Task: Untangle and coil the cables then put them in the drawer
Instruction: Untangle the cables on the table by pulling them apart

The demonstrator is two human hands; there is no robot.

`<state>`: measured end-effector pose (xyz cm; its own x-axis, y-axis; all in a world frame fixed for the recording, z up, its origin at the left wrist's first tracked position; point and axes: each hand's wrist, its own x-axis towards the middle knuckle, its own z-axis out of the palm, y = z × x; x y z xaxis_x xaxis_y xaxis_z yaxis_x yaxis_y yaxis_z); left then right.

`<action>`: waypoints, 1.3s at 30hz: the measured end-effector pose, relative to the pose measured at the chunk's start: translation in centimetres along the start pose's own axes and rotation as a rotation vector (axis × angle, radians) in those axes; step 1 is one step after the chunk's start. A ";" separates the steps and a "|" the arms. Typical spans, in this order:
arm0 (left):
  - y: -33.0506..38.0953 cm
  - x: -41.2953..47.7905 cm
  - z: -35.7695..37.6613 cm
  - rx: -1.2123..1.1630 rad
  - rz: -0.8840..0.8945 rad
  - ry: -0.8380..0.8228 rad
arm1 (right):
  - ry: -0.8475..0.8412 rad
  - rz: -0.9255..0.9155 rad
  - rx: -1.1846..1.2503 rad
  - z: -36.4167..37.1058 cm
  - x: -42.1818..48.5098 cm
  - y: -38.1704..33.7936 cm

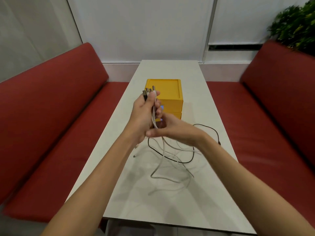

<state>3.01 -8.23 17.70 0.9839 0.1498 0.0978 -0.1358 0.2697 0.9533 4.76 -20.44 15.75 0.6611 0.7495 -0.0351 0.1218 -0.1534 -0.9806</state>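
My left hand [144, 113] is raised above the table and grips a bundle of cables just below their metal USB plugs [148, 91], which stick up past my fingers. White cables [163, 150] and a black cable [190, 160] hang from that hand and lie tangled on the white table [196, 201]. My right hand [177, 132] sits just right of and below the left, its fingers curled around the hanging strands near the left palm; it is motion-blurred. A yellow drawer box [168, 92] stands behind both hands, its drawers shut.
Red cushioned benches [51, 125] run along both sides of the narrow table. A green plant [296, 26] stands at the back right. The black cable's loose end [219, 143] lies near the table's right edge.
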 end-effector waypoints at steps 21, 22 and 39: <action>3.5 0.2 -10.1 0.001 0.036 0.275 | 0.566 0.307 -0.659 -11.4 -3.7 11.1; 3.3 0.1 -10.2 0.005 0.031 0.275 | 0.585 0.345 -0.437 -11.4 -3.6 10.9; 2.3 -0.6 -10.4 0.052 -0.005 0.252 | 0.136 0.560 -0.171 -11.7 -1.8 0.7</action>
<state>0.90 2.21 16.86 0.9235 0.3827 0.0251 -0.1187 0.2230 0.9676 12.30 -29.43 17.42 0.7463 0.4374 -0.5017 -0.1626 -0.6111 -0.7747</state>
